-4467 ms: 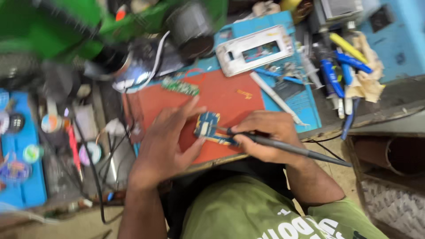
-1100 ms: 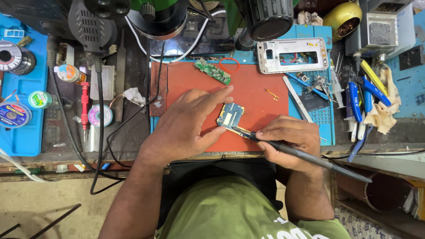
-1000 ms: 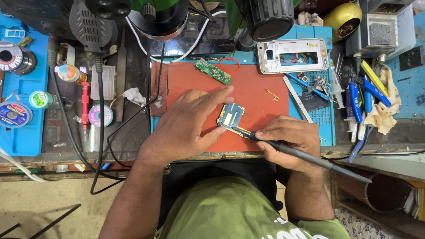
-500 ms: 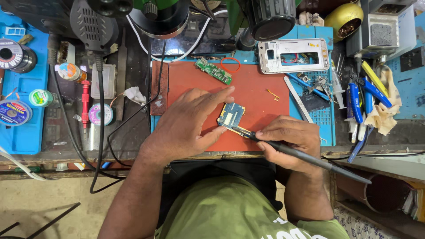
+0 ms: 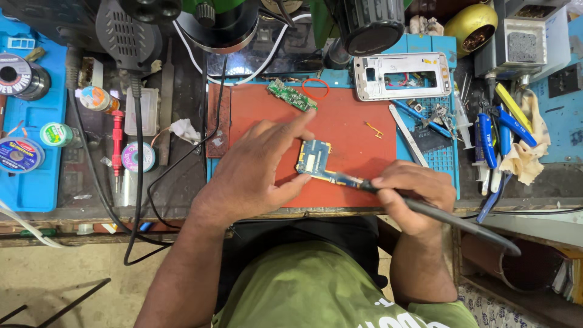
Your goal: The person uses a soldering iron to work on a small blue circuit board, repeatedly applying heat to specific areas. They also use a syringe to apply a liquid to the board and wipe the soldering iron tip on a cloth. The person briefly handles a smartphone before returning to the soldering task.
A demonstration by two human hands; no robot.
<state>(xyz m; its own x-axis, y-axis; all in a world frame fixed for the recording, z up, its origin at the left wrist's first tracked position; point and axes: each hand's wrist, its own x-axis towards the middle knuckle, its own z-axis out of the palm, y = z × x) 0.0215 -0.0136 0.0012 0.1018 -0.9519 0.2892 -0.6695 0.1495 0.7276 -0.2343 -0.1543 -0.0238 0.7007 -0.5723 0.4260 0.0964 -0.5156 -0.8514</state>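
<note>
Hands at a small blue circuit board (image 5: 314, 159) on the red rubber mat (image 5: 352, 130).

Left hand (image 5: 255, 167) steadies the board's edge, fingers loose; right hand (image 5: 416, 191) grips a dark slim soldering iron (image 5: 461, 220), its tip hard to make out. Counter (image 5: 182, 200) clutter partly hidden by microscope.

Green circuit board (image 5: 292, 95) and red rubber ring (image 5: 316, 89), just beyond the fingertips. White phone frame (image 5: 402, 75), farther out. Blue-handled tools (image 5: 493, 141), well right. Solder spool (image 5: 19, 75), far left.
</note>
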